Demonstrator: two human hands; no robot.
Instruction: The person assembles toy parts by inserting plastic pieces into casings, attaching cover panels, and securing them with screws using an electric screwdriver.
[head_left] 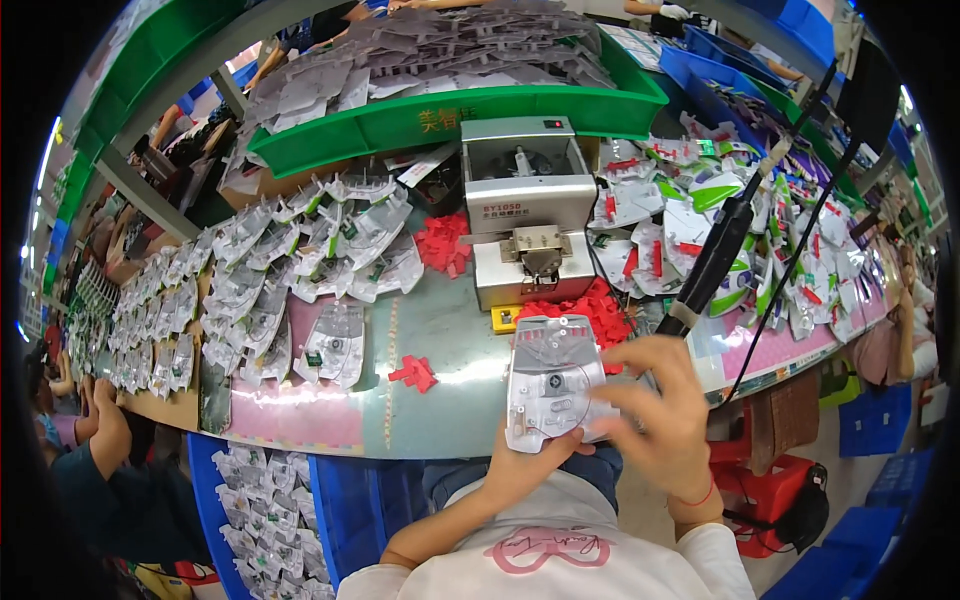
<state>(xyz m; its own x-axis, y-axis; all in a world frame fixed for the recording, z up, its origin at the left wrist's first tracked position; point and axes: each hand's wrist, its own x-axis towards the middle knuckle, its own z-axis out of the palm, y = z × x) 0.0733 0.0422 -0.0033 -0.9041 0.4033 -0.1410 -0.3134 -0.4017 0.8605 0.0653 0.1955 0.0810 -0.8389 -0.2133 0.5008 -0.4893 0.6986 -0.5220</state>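
My left hand is closed on the lower edge of a pale grey plastic housing, held tilted above the table's front edge. A round dark part and a thin wire show on its face. At the housing's right side is my right hand, its fingers curved and apart. Whether its fingertips touch the housing I cannot tell. Just beyond that hand hangs a black electric screwdriver, which neither hand grips. Small red plastic pieces lie in a heap behind the housing.
A silver screw-feeding machine stands mid-table. Similar housings cover the left side; assembled units with red and green parts pile up right. A green bin of grey plates sits behind. A blue crate is below left.
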